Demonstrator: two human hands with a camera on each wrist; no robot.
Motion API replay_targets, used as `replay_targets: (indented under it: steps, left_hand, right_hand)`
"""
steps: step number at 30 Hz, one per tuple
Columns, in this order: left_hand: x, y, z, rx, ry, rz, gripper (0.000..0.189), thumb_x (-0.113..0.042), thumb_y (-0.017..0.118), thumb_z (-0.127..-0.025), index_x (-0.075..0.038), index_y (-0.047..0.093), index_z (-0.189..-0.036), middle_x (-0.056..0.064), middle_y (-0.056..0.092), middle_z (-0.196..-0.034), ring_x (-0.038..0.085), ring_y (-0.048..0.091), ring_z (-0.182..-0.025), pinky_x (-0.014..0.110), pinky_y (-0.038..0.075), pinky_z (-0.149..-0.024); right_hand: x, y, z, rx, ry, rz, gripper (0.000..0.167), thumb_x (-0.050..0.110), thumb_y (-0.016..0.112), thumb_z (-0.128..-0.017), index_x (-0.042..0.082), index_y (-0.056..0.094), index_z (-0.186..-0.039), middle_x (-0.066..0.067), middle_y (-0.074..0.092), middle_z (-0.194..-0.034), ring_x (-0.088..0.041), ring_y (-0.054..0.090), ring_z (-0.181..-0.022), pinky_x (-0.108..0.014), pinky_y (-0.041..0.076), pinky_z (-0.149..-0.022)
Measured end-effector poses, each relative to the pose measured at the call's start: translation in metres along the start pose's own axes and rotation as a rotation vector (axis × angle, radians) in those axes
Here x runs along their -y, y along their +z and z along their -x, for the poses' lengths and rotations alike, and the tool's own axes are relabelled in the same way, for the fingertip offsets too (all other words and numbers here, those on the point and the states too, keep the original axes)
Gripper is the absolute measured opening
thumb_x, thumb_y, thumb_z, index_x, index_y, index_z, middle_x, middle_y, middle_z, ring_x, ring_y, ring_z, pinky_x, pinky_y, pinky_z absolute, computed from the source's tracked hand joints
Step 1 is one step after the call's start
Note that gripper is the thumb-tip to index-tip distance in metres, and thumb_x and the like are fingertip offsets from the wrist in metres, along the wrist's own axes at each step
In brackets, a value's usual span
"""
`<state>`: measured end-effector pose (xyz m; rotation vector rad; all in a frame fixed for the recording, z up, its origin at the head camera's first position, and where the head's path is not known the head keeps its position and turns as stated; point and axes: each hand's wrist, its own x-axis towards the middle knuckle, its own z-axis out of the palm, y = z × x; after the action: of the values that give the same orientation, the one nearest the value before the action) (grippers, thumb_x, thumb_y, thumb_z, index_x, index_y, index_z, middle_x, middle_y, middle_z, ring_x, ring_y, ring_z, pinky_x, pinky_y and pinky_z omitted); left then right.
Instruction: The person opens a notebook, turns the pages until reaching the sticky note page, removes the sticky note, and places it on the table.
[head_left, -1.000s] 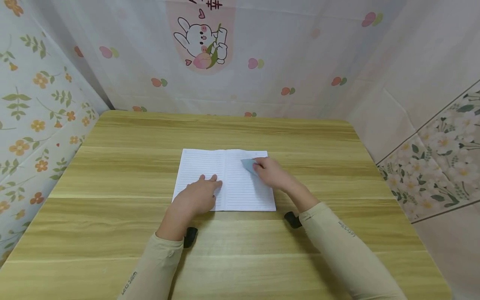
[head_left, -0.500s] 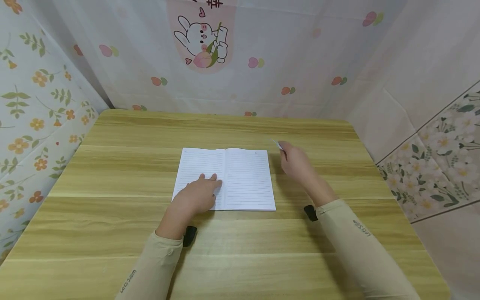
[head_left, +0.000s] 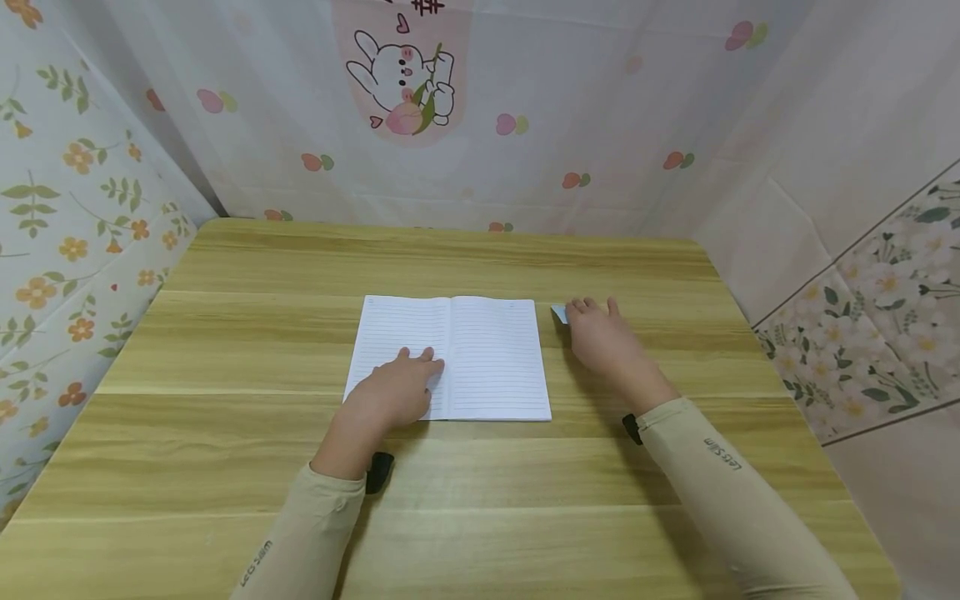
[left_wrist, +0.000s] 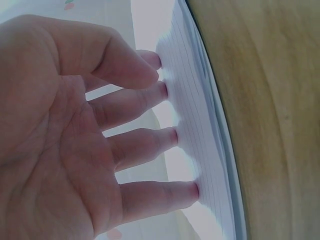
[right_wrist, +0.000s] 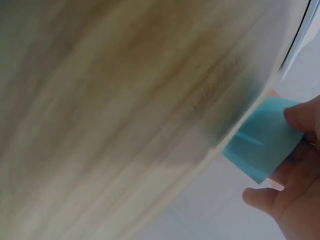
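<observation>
A lined notebook [head_left: 495, 358] lies spread open on the table. My left hand [head_left: 397, 390] rests on its left page with fingers apart; the left wrist view shows the fingertips touching the lined paper [left_wrist: 200, 105]. Just right of the notebook's upper right corner, my right hand [head_left: 603, 337] pinches a small light-blue paper slip [right_wrist: 265, 140] between thumb and finger. Other fingers stretch out away from it. From the head, only a corner of the slip [head_left: 559, 313] shows; the hand covers the rest. The slip is low, near the table surface.
The wood-grain table [head_left: 480, 508] spreads around the notebook on all sides. Behind it hangs a printed curtain [head_left: 600, 100], with flowered cloth [head_left: 75, 275] on the left. A black wrist device [head_left: 380, 472] sits beneath the left wrist.
My right hand has carried the slip from above the right page to the table beside the notebook, lowering at the end. The left hand has stayed put.
</observation>
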<state>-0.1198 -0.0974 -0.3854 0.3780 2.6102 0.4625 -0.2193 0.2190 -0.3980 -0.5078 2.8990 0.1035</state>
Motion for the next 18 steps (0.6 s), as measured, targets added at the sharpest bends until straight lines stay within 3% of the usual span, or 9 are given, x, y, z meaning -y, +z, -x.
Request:
replay_targets:
  steps: [13,16,18]
  left_hand:
    - [-0.0011,0.0002,-0.0001,-0.003,0.000,0.014,0.056,-0.004,0.043,-0.104,-0.007,0.048,-0.160,0.018,0.034,-0.173,0.050,0.025,-0.162,0.077,0.031,-0.121]
    - [-0.0011,0.0003,-0.0004,-0.002,-0.002,0.014,0.056,-0.004,0.043,-0.104,-0.007,0.047,-0.160,0.018,0.034,-0.173,0.051,0.025,-0.162,0.077,0.031,-0.122]
    - [-0.0009,0.0001,-0.0002,0.000,-0.006,0.014,0.056,-0.005,0.043,-0.105,-0.007,0.047,-0.161,0.017,0.033,-0.174,0.050,0.024,-0.162,0.076,0.030,-0.122]
  right_hand:
    - [0.0039,0.0017,0.0013,0.088,0.002,0.014,0.049,0.004,0.035,-0.109,-0.012,0.044,-0.155,-0.029,0.045,-0.163,-0.046,0.045,-0.152,-0.073,0.025,-0.127]
    - [0.0068,-0.0004,0.0030,0.110,-0.004,0.023,0.051,0.018,0.039,-0.114,-0.014,0.043,-0.154,-0.032,0.043,-0.163,-0.048,0.044,-0.152,-0.074,0.025,-0.126]
    - [0.0098,-0.0022,0.0042,0.136,-0.002,0.020,0.061,0.032,0.041,-0.115,-0.014,0.041,-0.155,-0.033,0.039,-0.165,-0.049,0.040,-0.155,-0.076,0.023,-0.125]
